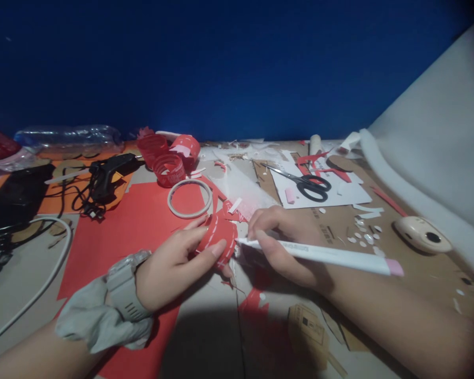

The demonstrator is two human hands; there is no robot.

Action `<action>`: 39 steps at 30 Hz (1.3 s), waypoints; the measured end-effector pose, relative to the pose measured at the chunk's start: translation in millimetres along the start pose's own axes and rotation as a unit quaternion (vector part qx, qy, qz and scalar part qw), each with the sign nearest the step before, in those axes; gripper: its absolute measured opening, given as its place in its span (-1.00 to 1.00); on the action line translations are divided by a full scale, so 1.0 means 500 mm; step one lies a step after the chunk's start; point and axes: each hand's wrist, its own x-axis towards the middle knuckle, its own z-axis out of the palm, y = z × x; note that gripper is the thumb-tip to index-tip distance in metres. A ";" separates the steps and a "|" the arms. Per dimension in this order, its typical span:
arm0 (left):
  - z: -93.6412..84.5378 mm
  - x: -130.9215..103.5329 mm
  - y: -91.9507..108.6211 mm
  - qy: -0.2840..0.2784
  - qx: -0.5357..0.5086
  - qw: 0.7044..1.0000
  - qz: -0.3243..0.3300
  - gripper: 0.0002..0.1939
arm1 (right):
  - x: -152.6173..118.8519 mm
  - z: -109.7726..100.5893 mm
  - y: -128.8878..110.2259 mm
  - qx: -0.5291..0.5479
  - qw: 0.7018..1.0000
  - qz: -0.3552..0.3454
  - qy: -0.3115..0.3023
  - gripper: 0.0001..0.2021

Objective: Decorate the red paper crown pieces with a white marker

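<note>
My left hand (184, 258), with a grey watch on the wrist, is closed around a red paper ring (220, 234) marked with white dashes along its edges. Its thumb lies across the near side of the ring. In the fingers of my right hand (280, 242) is a white marker (335, 259) with a pink end, its tip touching or very close to the ring's right edge. Just behind my left hand lies a pale hoop (189, 198) on a red paper sheet (142, 226).
Black-handled scissors (314, 188) rest on white paper at the back right. A black glue gun (106, 176) with cable lies left, near red tape rolls (169, 169). Paper scraps, a plastic bottle (69, 138) and a cream oval device (422, 234) surround the work. A blue wall (237, 68) stands behind.
</note>
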 end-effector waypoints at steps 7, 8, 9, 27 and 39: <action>0.001 -0.001 0.000 0.026 -0.002 1.000 -0.002 -0.63 | -0.009 0.001 -0.006 0.034 0.999 -0.006 0.032 -0.88; 0.002 0.000 0.000 0.031 -0.005 0.999 -0.003 -0.64 | -0.009 0.002 -0.005 0.032 0.999 -0.002 0.032 -0.88; 0.002 0.000 0.000 0.032 -0.010 0.999 -0.005 -0.66 | -0.009 0.003 -0.004 0.029 0.999 -0.001 0.030 -0.89; 0.003 0.003 0.003 0.011 -0.033 0.999 0.014 -0.73 | 0.002 0.005 -0.002 0.004 1.000 0.016 -0.010 -0.90; 0.002 0.005 0.001 0.018 -0.013 0.999 0.023 -0.74 | 0.002 0.003 -0.002 0.015 0.999 0.047 -0.001 -0.90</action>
